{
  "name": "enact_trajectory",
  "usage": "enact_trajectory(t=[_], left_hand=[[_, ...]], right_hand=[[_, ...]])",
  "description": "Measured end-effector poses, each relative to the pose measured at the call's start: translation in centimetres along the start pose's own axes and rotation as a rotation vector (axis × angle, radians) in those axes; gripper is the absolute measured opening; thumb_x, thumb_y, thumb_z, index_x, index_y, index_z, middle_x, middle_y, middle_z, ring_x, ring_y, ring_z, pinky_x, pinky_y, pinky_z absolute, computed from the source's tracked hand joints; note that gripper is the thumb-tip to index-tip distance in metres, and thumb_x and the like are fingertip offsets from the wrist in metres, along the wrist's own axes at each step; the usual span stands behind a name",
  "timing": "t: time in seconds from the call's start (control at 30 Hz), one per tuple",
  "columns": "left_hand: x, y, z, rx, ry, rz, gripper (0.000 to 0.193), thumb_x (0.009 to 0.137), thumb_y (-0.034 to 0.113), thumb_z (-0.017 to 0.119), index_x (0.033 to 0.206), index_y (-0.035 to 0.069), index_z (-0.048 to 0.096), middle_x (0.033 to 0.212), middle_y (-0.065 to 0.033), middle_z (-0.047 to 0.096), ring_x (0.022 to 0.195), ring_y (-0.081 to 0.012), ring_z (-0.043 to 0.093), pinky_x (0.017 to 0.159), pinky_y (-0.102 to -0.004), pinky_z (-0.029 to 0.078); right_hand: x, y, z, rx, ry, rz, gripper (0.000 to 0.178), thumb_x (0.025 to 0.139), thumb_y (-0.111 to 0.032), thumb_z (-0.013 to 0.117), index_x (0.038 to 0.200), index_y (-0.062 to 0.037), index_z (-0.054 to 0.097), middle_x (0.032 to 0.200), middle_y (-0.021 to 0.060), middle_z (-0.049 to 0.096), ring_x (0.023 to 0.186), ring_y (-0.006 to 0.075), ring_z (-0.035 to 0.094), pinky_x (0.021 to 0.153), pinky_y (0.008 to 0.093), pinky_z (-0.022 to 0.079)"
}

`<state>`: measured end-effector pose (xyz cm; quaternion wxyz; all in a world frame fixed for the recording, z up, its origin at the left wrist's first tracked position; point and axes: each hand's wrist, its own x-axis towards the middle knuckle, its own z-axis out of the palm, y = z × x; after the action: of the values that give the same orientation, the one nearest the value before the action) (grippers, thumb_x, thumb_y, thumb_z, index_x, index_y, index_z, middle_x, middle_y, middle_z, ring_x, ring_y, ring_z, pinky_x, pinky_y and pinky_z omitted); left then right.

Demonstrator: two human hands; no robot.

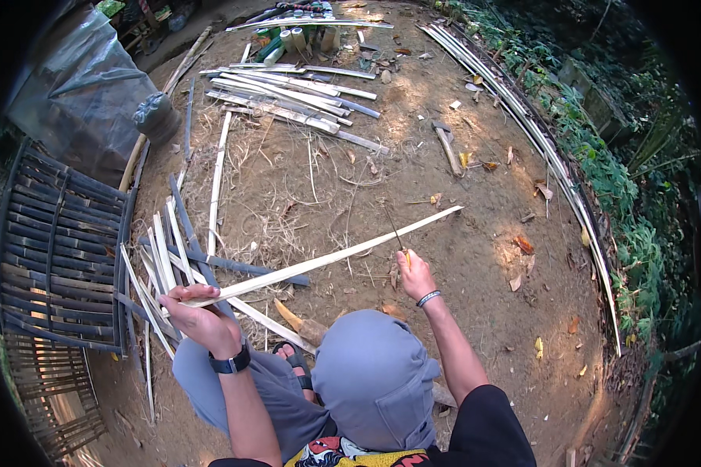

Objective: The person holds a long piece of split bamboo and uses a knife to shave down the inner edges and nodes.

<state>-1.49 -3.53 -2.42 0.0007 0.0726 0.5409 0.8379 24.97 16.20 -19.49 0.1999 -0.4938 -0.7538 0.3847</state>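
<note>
A long pale bamboo strip [331,258] slants across the view in front of me, rising from left to right. My left hand [202,317] grips its near end, palm upward. My right hand [416,275] is closed round the orange handle of a knife [398,233]. The thin dark blade points up and away, crossing the strip near its far end; I cannot tell whether it touches the strip. Beside my left hand lie several split bamboo strips [163,253], pale and dark, in a loose bundle on the ground.
Farther ahead, more split bamboo [288,101] lies piled on the dirt. A hatchet-like tool [447,148] rests at the right of it. Long strips [533,128] run along the green plants [592,148]. A dark slatted bamboo rack [62,249] stands at left, near a plastic sheet [93,101].
</note>
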Motion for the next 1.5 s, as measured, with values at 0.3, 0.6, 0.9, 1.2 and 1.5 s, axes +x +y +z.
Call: enact_trajectory(t=[0.3,0.6,0.9,1.2,1.5], left_hand=[[-0.2,0.3,-0.3,-0.04,-0.058,-0.009,0.037,0.099,0.042,0.033,0.084,0.01,0.042,0.062,-0.005,0.05,0.058,-0.0141,0.047,0.06,-0.0278,0.041],[-0.1,0.0,0.2,0.01,-0.006,0.0,0.041,0.099,0.045,0.03,0.082,0.009,0.043,0.059,-0.0065,0.05,0.057,-0.0154,0.049,0.058,-0.0266,0.042],[0.2,0.0,0.5,0.035,-0.004,0.039,0.041,0.099,0.044,0.03,0.081,0.009,0.043,0.059,-0.0067,0.05,0.056,-0.0155,0.047,0.06,-0.0272,0.041],[0.0,-0.1,0.8,0.02,-0.009,0.038,0.041,0.099,0.044,0.033,0.08,0.009,0.042,0.057,-0.0057,0.049,0.053,-0.0149,0.046,0.058,-0.0264,0.041],[0.0,-0.1,0.7,0.04,0.015,0.032,0.042,0.097,0.047,0.035,0.079,0.01,0.041,0.058,-0.0057,0.049,0.054,-0.0146,0.046,0.055,-0.0261,0.04]], right_hand=[[0.6,1.7,-0.9,-0.088,-0.023,0.05,0.042,0.095,-0.041,0.043,0.086,0.0001,0.048,0.076,0.0258,0.059,0.08,0.0453,0.058,0.064,0.0514,0.043],[1.0,2.8,-1.0,-0.073,-0.044,0.082,0.045,0.097,-0.042,0.039,0.085,0.0003,0.049,0.074,0.0225,0.057,0.074,0.0414,0.056,0.063,0.0459,0.043],[1.7,3.8,-1.1,-0.061,-0.073,0.073,0.045,0.096,-0.043,0.039,0.085,0.0001,0.05,0.08,0.0261,0.058,0.081,0.0435,0.057,0.069,0.0472,0.044],[3.2,7.6,-1.7,-0.072,-0.001,0.136,0.05,0.096,-0.046,0.038,0.083,0.0009,0.049,0.077,0.0255,0.057,0.078,0.0426,0.056,0.066,0.0473,0.044],[3.2,7.8,-1.4,-0.038,-0.031,0.146,0.051,0.096,-0.047,0.037,0.084,0.0008,0.049,0.076,0.0247,0.057,0.077,0.0423,0.056,0.068,0.0471,0.043]])
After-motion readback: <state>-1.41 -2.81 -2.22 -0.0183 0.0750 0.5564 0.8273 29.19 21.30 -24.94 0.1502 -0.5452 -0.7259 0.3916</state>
